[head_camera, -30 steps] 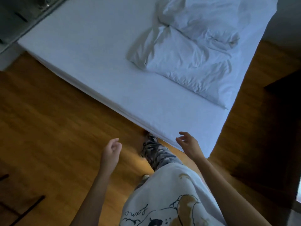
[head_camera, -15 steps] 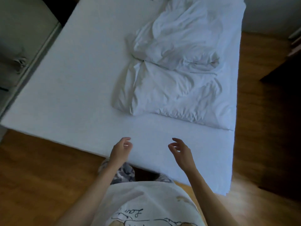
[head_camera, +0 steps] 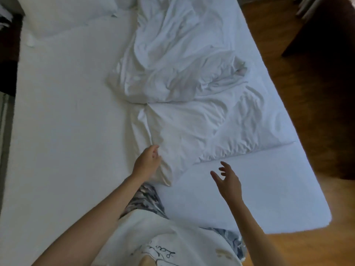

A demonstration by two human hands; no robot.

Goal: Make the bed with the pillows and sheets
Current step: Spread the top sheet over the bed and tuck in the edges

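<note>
The bed (head_camera: 57, 131) is big and covered with a smooth white sheet. A white blanket (head_camera: 182, 83) lies in a crumpled heap on the right half of the bed, full of folds and bumps. Its near part is flatter, and its near corner reaches almost to the bed's near edge. A white pillow (head_camera: 63, 14) lies flat at the far left end of the bed, well apart from the blanket

left hand (head_camera: 147, 162): extended forward on a bare forearm, fingers loosely curled, nothing seen to be gripped | right hand (head_camera: 229, 182): raised forward, fingers spread and relaxed, nothing held | both arms: stretched ahead from the lower edge of the head view, hands kept apart
</note>
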